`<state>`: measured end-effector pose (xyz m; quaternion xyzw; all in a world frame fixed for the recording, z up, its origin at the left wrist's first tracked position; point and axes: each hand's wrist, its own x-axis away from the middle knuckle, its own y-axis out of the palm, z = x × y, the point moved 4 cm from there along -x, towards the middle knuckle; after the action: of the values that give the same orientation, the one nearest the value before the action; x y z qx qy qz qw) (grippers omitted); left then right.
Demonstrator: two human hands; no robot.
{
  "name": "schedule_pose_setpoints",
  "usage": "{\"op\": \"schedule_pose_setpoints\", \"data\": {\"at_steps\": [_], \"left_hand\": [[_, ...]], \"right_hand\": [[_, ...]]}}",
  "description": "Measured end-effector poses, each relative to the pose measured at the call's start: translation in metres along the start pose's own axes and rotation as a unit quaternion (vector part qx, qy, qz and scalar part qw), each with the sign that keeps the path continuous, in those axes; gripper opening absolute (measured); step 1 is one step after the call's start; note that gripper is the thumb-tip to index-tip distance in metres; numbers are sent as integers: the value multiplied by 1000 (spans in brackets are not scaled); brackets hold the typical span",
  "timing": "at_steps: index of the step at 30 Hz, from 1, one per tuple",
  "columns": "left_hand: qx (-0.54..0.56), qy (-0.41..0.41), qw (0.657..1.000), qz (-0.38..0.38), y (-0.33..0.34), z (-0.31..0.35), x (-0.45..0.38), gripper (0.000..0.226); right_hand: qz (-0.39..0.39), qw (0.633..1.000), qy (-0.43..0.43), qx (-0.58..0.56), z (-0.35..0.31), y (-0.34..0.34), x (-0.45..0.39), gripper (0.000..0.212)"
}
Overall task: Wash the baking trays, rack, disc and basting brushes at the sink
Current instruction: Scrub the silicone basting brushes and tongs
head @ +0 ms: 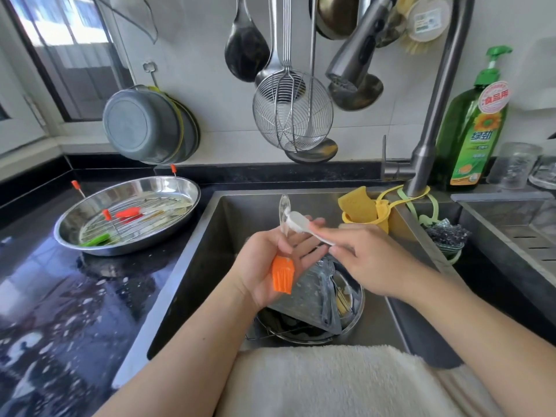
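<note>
A pale towel (pixel 331 380) is seen draped over the sink's near edge at 6 o'clock. Just beyond it, in the sink (pixel 210 251), a round metal tray (pixel 355 308) is seen holding a grey angular piece (pixel 304 296) and a wire rack (pixel 270 334), only partly visible. Above these, at the centre, an orange basting brush head (pixel 282 278) is held in the left hand (pixel 270 266), palm up, fingers loosely curled round it. At about 1 o'clock from it, a white cleaning brush (pixel 301 224) is pinched in the right hand (pixel 370 260), its head laid against the left fingertips. At 10 o'clock, on the wet black bench (pixel 60 296), an oval steel tray (pixel 180 218) is set, in which a second rack (pixel 135 224) with red-tipped legs, a red brush (pixel 128 212) and a green brush (pixel 94 240) are lying. At 1 o'clock, a yellow sponge (pixel 358 203) in a yellow holder (pixel 376 218) is hung by the tap (pixel 433 115). At 2 o'clock, a green detergent bottle (pixel 472 130) is stood against the wall. At 12 o'clock, a wire skimmer (pixel 293 109) and ladles (pixel 245 52) are hung.
</note>
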<state>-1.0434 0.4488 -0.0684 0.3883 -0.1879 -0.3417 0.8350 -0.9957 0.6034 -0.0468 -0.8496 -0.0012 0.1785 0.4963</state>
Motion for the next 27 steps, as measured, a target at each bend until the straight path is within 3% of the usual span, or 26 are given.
{"op": "schedule_pose_setpoints", "data": {"at_steps": [4,6,9,13,18,22,27], "left_hand": [[23,-21,1000,6,-1,0,-2,59],[40,-33,998,36,-2,1,-3,48],[70,-30,993,95,-8,5,-4,57],[98,1,985,142,-17,13,-2,46],[89,5,982,168,-13,4,-2,35],[98,59,975,192,-24,13,-2,45],[103,51,979,166,-20,2,-6,46]], "right_hand": [[70,994,36,-80,4,-11,1,58],[4,992,26,-122,-3,-4,4,58],[-103,989,9,-106,-13,13,7,60],[-158,982,-8,-105,-19,14,8,52],[-93,994,-9,-61,-14,17,4,60],[-139,987,-52,-65,-19,25,7,64],[-89,993,-16,-79,-9,25,3,61]]}}
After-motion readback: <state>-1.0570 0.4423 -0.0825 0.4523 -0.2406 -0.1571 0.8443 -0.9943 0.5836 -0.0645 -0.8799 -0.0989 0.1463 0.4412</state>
